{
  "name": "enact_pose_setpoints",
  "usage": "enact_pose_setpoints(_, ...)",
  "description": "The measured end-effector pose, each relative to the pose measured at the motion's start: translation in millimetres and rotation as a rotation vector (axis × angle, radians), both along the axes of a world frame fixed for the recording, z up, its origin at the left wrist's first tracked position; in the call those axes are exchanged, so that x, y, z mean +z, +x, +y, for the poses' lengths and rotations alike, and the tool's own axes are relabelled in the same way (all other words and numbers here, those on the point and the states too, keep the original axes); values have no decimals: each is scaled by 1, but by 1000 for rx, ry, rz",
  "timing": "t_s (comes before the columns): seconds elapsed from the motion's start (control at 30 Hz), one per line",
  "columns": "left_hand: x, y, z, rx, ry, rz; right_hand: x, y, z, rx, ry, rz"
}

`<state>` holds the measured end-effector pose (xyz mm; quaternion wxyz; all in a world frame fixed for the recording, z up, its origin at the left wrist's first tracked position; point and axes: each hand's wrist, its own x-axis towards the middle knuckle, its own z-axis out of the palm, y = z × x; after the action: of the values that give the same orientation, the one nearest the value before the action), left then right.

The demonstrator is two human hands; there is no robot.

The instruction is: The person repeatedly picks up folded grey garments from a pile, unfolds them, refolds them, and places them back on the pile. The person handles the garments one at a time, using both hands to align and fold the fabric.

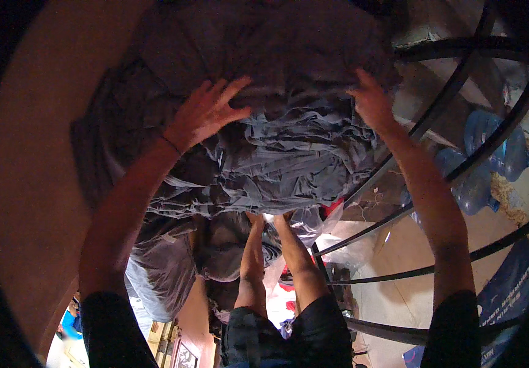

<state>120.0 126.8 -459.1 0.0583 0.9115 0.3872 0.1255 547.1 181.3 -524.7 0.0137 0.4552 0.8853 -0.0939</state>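
Observation:
A large heap of dark grey, wrinkled cloth (289,156) fills the upper middle of the head view. On its left part lies my left hand (206,113), fingers spread and thumb apart, with nothing held in it. My right hand (372,103) touches the right side of the same heap. Its forefinger stretches forward with the thumb apart from it; the other fingers are hard to make out in the dim light. Between the hands the cloth is bunched into many folds. Its far part fades into shadow.
Curved black metal bars (442,101) run along the right side. Beyond them lie large blue water jugs (485,138) on the floor. A grey cloth (163,267) hangs at the lower left, and clear plastic (307,224) lies near my feet. A plain wall (38,153) rises on the left.

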Motion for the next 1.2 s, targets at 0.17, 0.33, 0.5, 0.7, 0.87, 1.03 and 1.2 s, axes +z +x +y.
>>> enact_pose_setpoints(0.17,-29,-5,-14,94,-92,55,-12,-10,-26,-3,50,167)
enact_pose_setpoints(0.33,-21,10,3,471,-306,-379,8,-17,-11,50,-42,157)
enact_pose_setpoints(0.5,-19,22,-19,335,-161,-28,31,-19,13,-251,-315,142)
enact_pose_setpoints(0.7,25,40,-12,610,-169,-177,127,-33,3,-144,155,324)
enact_pose_setpoints(0.87,164,-12,-16,454,341,-505,287,-19,-35,-270,729,120)
enact_pose_setpoints(1.03,293,-48,-122,394,500,-533,365,-6,-160,-530,628,311)
enact_pose_setpoints(1.2,355,-61,-248,588,412,-437,416,7,-247,-219,494,379)
